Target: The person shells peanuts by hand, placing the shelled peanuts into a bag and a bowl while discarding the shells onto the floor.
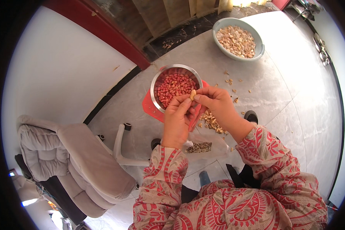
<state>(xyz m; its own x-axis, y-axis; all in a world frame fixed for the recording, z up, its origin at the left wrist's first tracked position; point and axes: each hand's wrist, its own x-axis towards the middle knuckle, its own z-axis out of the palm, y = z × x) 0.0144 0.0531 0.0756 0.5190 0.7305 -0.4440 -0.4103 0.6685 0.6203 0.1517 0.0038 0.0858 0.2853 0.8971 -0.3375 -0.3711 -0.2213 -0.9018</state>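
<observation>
An unshelled peanut [193, 95] is pinched between the fingertips of my left hand [176, 119] and my right hand [220, 103]. Both thumbs press against its shell. Just beyond my hands stands a stainless steel bowl [152, 90] holding many red-skinned peanut kernels [175, 86]. The bowl rests on a red plastic stool [151, 107], whose near side my left hand partly covers. The inner fingers of my left hand are curled, so I cannot tell whether they hold anything else.
A pale basin [260, 54] of peanut shells [237, 41] stands on the floor at the upper right. More shells [212, 122] lie beside the stool. A clear plastic bag [220, 148] holds striped seeds [199, 147]. A grey padded chair [95, 161] stands at left.
</observation>
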